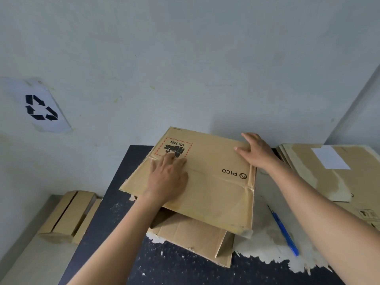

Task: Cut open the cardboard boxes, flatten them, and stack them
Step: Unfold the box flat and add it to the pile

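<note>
PICO box (213,190) taken as landmark: flattened, brown, lying askew on the dark table (98,239), its far edge close to the pale wall (185,58). UN 3481 label (173,148) sits at its far left corner, printed upside down from this view.

Left hand (168,175): palm down on the box's left half, fingers straight and slightly apart, tips touching the near edge of the label. Pressing flat, gripping nothing.

Right hand (257,153): on the box's far right corner, fingers straight and spread, thumb pointing left across the top face. Cannot tell whether any fingertip hooks over the far edge.

Under the box, sticking out at its near side: a second flattened cardboard piece (191,237).

Right of the box: slim blue tool (284,231) lying on the table's worn white patch, apart from it. Farther right: stack of flat cardboard (329,182) with a white label on top.

Left of the box, lower than the table: folded cardboard pieces (70,214). Above those, a recycling sign (41,108) on the wall.
</note>
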